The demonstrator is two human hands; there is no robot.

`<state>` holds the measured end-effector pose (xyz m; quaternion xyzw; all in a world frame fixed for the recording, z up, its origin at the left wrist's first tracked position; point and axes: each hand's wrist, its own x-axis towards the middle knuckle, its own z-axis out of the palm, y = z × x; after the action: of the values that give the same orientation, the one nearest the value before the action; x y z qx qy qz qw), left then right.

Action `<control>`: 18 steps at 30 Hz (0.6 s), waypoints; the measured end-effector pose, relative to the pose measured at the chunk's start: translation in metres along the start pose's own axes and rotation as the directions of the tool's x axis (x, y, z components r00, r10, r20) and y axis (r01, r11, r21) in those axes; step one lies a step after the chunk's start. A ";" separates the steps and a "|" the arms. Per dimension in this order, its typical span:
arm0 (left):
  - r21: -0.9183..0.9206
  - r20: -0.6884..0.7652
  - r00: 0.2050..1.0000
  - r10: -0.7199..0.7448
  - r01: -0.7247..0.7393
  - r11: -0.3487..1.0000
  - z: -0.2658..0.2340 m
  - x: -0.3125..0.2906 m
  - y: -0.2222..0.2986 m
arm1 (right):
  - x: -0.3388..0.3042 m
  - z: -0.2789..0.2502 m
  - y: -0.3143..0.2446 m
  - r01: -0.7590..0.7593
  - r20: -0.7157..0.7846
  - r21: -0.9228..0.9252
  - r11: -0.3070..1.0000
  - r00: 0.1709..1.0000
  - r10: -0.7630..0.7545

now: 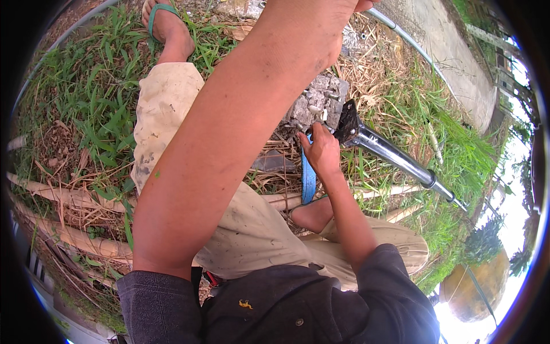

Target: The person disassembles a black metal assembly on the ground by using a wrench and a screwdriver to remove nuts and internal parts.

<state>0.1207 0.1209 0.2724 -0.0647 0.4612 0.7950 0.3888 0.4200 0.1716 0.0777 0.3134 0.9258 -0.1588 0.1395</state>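
My left forearm crosses the view from lower left to the top. Only the wrist and part of my left hand (344,26) show there; its fingers are cut off by the upper edge, so what it holds is hidden. My right hand (324,151) is low over the ground, beside a broken grey concrete block (314,106). Its thumb and forefinger close about the upper end of a flat blue bar (308,178), which runs down toward my sandalled foot. A dark metal tube (395,152) with a black bracketed end (347,123) lies slanting just right of that hand.
My other foot in a green-strapped sandal (163,23) rests on grass at the upper left. Dry bamboo poles (74,195) and straw lie across the ground. A grey pipe (401,34) borders a concrete path (447,51) at the upper right.
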 end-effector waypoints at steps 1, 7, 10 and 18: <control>-0.002 -0.004 1.000 -0.013 0.013 1.000 0.001 -0.001 0.001 | 0.000 -0.002 0.000 0.001 0.005 -0.017 1.000 1.000 -0.001; -0.014 0.005 1.000 0.005 -0.005 1.000 0.000 -0.001 0.001 | -0.001 -0.002 -0.006 -0.029 -0.026 -0.021 0.999 0.999 0.028; -0.018 -0.006 1.000 0.018 -0.018 1.000 -0.004 -0.003 0.003 | 0.000 -0.003 -0.012 -0.030 -0.022 -0.008 1.000 0.999 0.030; -0.002 0.014 1.000 -0.003 0.004 1.000 0.003 0.003 -0.005 | 0.000 0.000 -0.008 -0.078 -0.007 -0.066 0.995 0.997 0.078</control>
<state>0.1225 0.1266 0.2694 -0.0605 0.4573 0.7953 0.3933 0.4149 0.1663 0.0793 0.3449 0.9179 -0.1216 0.1538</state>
